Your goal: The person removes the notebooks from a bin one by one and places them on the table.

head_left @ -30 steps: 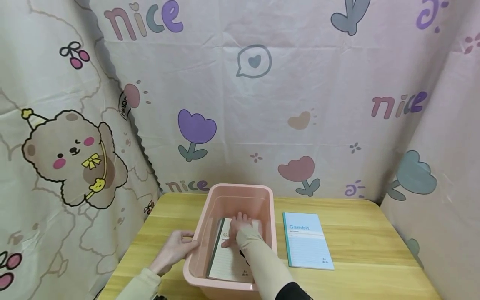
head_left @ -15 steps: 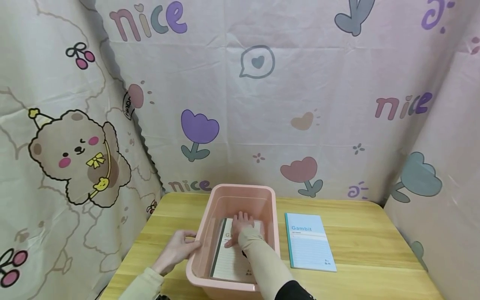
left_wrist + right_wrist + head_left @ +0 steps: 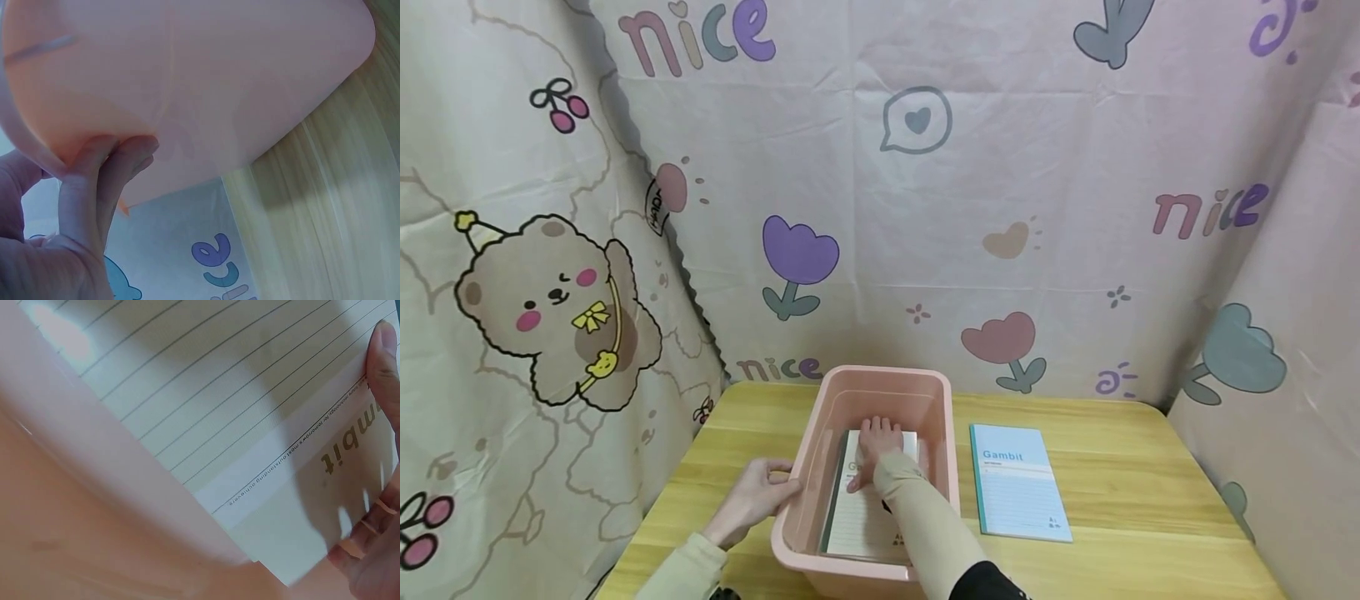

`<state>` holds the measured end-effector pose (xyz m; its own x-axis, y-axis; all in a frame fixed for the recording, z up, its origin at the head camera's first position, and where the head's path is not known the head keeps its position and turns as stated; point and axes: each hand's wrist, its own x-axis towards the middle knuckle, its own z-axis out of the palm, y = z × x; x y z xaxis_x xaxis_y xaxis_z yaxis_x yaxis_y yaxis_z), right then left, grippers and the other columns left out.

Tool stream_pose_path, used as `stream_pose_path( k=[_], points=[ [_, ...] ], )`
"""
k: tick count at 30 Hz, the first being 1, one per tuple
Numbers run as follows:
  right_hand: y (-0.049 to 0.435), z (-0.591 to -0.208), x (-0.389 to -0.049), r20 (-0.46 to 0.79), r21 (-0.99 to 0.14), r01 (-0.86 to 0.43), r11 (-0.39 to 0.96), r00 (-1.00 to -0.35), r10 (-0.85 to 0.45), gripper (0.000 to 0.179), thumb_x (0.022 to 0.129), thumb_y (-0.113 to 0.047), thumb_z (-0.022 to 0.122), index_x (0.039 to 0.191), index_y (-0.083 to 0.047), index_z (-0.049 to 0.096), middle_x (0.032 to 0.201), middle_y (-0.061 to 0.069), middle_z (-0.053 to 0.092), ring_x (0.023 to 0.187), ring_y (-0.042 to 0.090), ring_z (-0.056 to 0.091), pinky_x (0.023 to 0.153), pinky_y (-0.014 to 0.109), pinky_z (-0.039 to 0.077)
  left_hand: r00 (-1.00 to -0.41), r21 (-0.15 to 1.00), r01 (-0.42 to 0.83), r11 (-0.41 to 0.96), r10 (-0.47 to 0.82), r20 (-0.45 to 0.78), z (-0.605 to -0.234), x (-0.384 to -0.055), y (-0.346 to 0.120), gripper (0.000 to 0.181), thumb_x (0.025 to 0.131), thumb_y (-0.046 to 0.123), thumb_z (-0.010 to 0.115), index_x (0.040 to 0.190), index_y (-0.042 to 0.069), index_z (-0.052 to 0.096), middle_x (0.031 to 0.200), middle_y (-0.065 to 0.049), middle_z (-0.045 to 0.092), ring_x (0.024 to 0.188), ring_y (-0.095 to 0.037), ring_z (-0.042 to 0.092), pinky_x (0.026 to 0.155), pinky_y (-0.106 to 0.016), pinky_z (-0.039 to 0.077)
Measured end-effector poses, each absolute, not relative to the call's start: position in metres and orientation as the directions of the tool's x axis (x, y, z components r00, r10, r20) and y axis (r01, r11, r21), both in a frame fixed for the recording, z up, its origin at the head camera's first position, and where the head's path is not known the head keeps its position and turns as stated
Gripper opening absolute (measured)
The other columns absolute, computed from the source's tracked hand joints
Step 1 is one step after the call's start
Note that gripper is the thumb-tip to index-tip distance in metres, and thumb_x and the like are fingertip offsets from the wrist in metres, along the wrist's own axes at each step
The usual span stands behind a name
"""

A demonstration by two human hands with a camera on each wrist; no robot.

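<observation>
A pink plastic bin (image 3: 953,467) stands on the table, and a cream notebook (image 3: 859,529) with a dark green spine lies inside it. My left hand (image 3: 751,502) grips the bin's left rim; the left wrist view shows the fingers (image 3: 107,165) against the bin's outer wall. My right hand (image 3: 878,450) reaches into the bin at the notebook's far end. In the right wrist view, its thumb (image 3: 382,362) lies on the lined cover (image 3: 206,394) while the other fingers bend at the top edge. What lies beneath the notebook is hidden.
A light blue notebook (image 3: 1024,496) labelled Gambit lies on the wooden table (image 3: 1150,500), to the right of the bin. Printed cloth (image 3: 880,208) hangs behind the table and along both sides.
Inside the bin, the cream notebook has shifted slightly left and away from me, along with my right hand. My left hand keeps its grip on the rim.
</observation>
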<state>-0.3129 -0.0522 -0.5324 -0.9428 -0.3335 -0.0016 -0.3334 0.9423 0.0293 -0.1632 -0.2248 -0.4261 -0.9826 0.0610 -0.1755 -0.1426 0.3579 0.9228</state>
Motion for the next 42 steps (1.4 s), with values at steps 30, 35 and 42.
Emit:
stream_pose_path(
  k=[30, 35, 42],
  points=[
    [-0.055, -0.527, -0.323, 0.121, 0.101, -0.260, 0.960, -0.955, -0.271, 0.094, 0.061, -0.096, 0.057, 0.108, -0.014, 0.057, 0.100, 0.007, 0.060, 0.092, 0.023, 0.048, 0.087, 0.035, 0.044, -0.981, 0.933, -0.135, 0.332, 0.085, -0.172, -0.427, -0.164, -0.226, 0.046, 0.091, 0.005, 0.058, 0.126, -0.024, 0.050, 0.104, -0.033, 0.072, 0.085, -0.028, 0.076, 0.071, -0.036, 0.066],
    [-0.058, -0.521, -0.320, 0.177, 0.126, -0.254, 0.959, -0.945, -0.273, 0.090, 0.064, -0.092, 0.061, 0.110, -0.015, 0.059, 0.104, 0.009, 0.063, 0.094, 0.024, 0.053, 0.089, 0.036, 0.048, -0.981, 0.928, -0.150, 0.342, 0.068, -0.184, -0.427, -0.164, -0.225, 0.047, 0.091, 0.005, 0.058, 0.127, -0.023, 0.050, 0.105, -0.034, 0.072, 0.085, -0.028, 0.076, 0.071, -0.035, 0.066],
    [-0.057, -0.510, -0.320, 0.154, 0.121, -0.277, 0.953, -0.943, -0.294, 0.087, 0.067, -0.088, 0.062, 0.114, -0.015, 0.059, 0.113, 0.011, 0.066, 0.102, 0.025, 0.058, 0.100, 0.039, 0.049, -0.979, 0.928, -0.151, 0.341, 0.078, -0.188, -0.427, -0.165, -0.226, 0.047, 0.091, 0.006, 0.057, 0.127, -0.024, 0.050, 0.104, -0.033, 0.072, 0.086, -0.029, 0.076, 0.071, -0.036, 0.066]
  ],
)
